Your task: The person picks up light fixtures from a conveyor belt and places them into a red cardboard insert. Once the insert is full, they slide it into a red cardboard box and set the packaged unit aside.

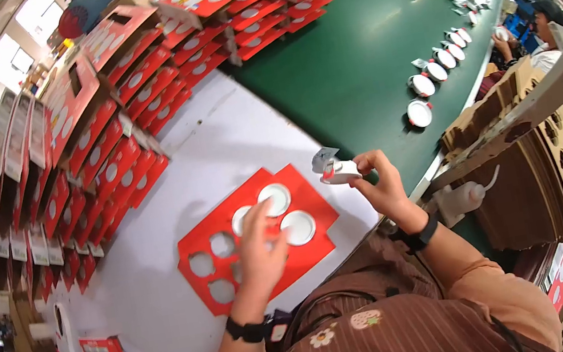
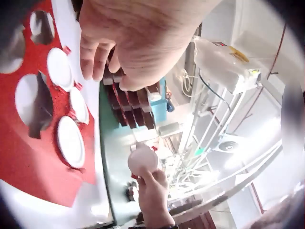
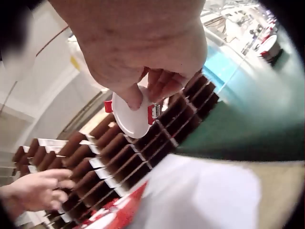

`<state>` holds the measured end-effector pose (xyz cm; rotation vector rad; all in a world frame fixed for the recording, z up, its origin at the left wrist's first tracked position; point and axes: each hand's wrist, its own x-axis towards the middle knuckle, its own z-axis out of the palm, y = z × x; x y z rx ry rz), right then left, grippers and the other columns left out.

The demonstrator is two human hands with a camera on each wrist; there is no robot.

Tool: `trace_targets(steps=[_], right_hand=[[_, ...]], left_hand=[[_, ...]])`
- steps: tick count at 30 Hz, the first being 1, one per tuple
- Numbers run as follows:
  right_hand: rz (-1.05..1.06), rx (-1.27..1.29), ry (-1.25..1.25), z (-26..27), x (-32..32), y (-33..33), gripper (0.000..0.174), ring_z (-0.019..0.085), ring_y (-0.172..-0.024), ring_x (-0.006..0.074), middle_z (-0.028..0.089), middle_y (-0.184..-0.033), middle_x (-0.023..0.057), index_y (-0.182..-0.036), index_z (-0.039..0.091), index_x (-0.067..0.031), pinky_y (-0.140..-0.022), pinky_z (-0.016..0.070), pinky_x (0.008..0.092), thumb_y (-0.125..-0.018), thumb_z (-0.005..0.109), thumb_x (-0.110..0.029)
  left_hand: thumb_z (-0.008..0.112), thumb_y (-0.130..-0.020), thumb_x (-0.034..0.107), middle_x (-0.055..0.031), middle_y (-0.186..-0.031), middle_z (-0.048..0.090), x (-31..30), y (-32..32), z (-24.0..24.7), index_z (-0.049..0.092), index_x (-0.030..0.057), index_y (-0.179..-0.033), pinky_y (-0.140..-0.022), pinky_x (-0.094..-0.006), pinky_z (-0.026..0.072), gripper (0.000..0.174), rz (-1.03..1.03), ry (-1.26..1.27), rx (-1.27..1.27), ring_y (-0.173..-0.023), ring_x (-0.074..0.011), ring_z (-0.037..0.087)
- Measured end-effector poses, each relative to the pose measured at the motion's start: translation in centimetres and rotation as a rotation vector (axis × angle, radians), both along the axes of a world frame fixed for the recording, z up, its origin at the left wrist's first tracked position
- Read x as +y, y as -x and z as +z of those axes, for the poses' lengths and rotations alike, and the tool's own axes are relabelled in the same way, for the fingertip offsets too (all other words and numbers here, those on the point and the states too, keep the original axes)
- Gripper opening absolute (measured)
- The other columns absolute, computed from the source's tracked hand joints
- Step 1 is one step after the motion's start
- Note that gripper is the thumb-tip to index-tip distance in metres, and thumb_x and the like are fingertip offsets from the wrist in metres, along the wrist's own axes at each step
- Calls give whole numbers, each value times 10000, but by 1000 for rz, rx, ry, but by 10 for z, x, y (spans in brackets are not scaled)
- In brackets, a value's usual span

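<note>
My right hand (image 1: 382,186) pinches a round white downlight (image 1: 341,172) by its rim, thumb across the white face in the right wrist view. Red clips (image 3: 151,114) stick out at its sides, and a small silvery piece (image 1: 325,159) hangs at its back. Below and left, a red cardboard sheet (image 1: 307,190) with round holes lies on the white table. White downlights (image 1: 298,228) sit in several holes at its right end; the holes at the left end show grey. Over the sheet hovers my left hand (image 1: 260,253), fingers loosely extended, holding nothing; it partly hides the middle holes.
Stacks of red printed boxes (image 1: 128,90) line the table's left and far side. Along the green surface (image 1: 346,70) runs a row of downlights (image 1: 420,113). Cardboard inserts (image 1: 528,174) and a white squeeze bottle (image 1: 463,197) are at right. Another person (image 1: 546,34) sits beyond.
</note>
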<state>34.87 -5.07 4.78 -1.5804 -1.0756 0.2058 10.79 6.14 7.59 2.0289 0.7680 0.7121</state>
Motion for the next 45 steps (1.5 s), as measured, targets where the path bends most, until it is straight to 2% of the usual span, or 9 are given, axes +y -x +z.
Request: trace_targets(steps=[2,10,14,15,21,26,31,36,45], right_hand=[[134,-69,-65,15,-6,23,323,581,-799,202,613,-930,99,-901,507,-26,-736,485,312,-699,751,36],[493,-139,-20,74,-24,43,331,583,-883,237,613,-1012,109,-1045,590,-13,-765,472,338,-743,726,-17],[787,-195,43,92,-14,48,229,596,-830,267,630,-897,97,-978,642,-30,-734,490,372,-758,702,-12],[800,-165,79,96,-13,51,166,594,-790,284,612,-832,98,-919,644,-37,-688,487,376,-763,697,-27],[917,-347,151,112,-18,60,136,579,-740,322,562,-775,114,-864,574,-34,-640,464,392,-785,676,-77],[1007,-41,175,95,-24,64,119,575,-706,280,568,-800,121,-876,539,-16,-630,462,352,-870,624,-99],[987,314,350,72,-30,68,154,544,-817,98,589,-867,26,-996,558,1,-706,458,288,-930,595,-133],[812,232,354,83,-39,63,320,571,-848,158,584,-953,68,-1117,539,0,-785,475,312,-877,665,-168],[685,-114,258,72,-43,79,309,594,-693,256,562,-819,127,-1042,561,-3,-639,486,347,-789,712,-99]], left_hand=[[679,-764,-29,-142,-1423,385,-12,-19,23,463,87,-1348,-813,-305,515,634,-150,-88,-58,-1135,-231,521],[710,-762,-16,-94,-1046,639,-25,-5,38,609,50,-1108,-797,-308,497,366,-276,-46,-115,-920,-211,615],[718,-781,24,-118,-1028,650,-38,8,44,479,66,-1284,-773,-311,510,559,-292,278,-58,-878,-205,629],[732,-783,11,-105,-1061,662,-37,12,46,394,54,-1353,-815,-264,487,664,-360,262,11,-923,-120,601],[713,-803,14,-75,-1105,654,-50,30,50,394,82,-1378,-870,-290,488,661,-458,719,-121,-992,-130,605],[699,-801,-22,-58,-1134,649,-55,37,47,497,61,-1314,-883,-284,489,557,-537,557,-284,-1040,-138,610],[718,-791,10,-57,-1091,659,-55,41,52,591,41,-1190,-846,-280,505,420,-526,382,-166,-972,-126,628],[742,-770,3,-40,-987,638,-49,41,54,601,28,-1128,-733,-242,508,386,-312,305,-70,-882,-81,599],[726,-774,-21,-69,-1130,516,-42,38,18,566,28,-1075,-881,-285,469,344,-302,298,-86,-1083,-145,521]])
